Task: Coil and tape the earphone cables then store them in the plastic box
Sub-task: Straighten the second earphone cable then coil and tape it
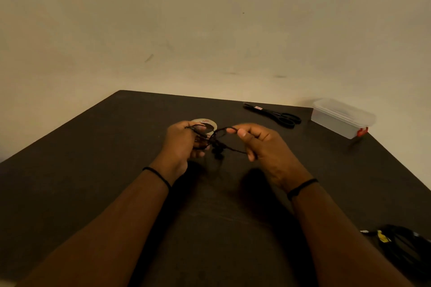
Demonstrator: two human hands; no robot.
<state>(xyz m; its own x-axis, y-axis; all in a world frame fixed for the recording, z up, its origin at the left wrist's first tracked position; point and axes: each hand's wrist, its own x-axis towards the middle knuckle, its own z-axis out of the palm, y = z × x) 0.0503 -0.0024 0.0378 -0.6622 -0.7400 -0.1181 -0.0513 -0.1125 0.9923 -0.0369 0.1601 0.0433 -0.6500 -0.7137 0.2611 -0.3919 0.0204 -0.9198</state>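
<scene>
I look down at a dark desk [93, 182] with both my forearms reaching to the middle of the frame. My left hand [180, 144] has its fingers curled around loops of a thin black earphone cable [218, 144], keeping the turns already made from springing apart. My right hand [258, 144] pinches the same cable between thumb and fingertips just to the right, holding the free run taut so it can be laid around as another loop. The earbuds seem to hang in a small dark clump below the stretch between my hands, above the desk; the picture is dim and I cannot tell them apart clearly.

Directly behind my left hand, partly hidden by it, a roll of pale tape [205, 122] lies flat on the desk, near enough to reach once the coil is finished. Farther back and to the right lie black-handled scissors [272, 114], probably for cutting the tape. At the right edge of the desk sits the clear plastic box [338, 116] with a red clasp, its lid on, well apart from my hands. In the lower right corner lies another dark bundle of cables [403, 247] with a yellow tag, perhaps waiting its turn.

I judge the coiling is underway; taping and storing are not yet done.
</scene>
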